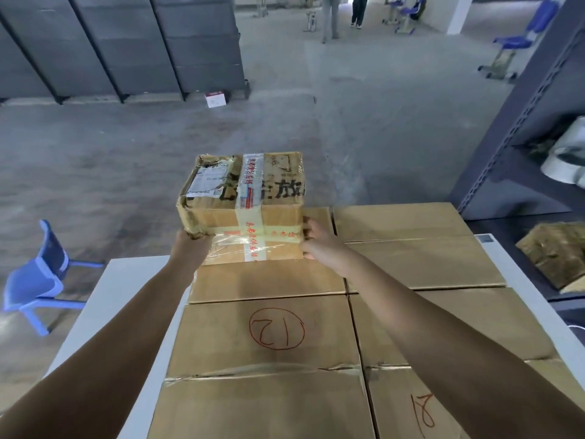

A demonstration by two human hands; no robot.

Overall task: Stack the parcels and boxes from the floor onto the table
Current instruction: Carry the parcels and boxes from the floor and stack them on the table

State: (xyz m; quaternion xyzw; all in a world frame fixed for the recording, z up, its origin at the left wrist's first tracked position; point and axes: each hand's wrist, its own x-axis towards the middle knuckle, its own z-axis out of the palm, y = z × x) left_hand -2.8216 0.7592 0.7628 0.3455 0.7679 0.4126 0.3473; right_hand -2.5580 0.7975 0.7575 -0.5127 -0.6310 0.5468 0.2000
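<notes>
Taped brown cardboard parcel (pixel 242 207) is gripped between left hand (pixel 190 245) at its near-left corner and right hand (pixel 316 243) at its right edge.

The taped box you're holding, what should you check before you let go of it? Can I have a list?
1. Both hands hold the taped box: ok. The left hand grips its near left corner, the right hand its near right edge.
2. Landing spot: ok. The plain box below shows a bare top.
3. Sitting flat on it: cannot tell.
4. Wrapping sound: not ok. The near left corner is crumpled and torn.
5. Boxes underneath level: ok. The box marked 21 lies flat on the table.
</notes>
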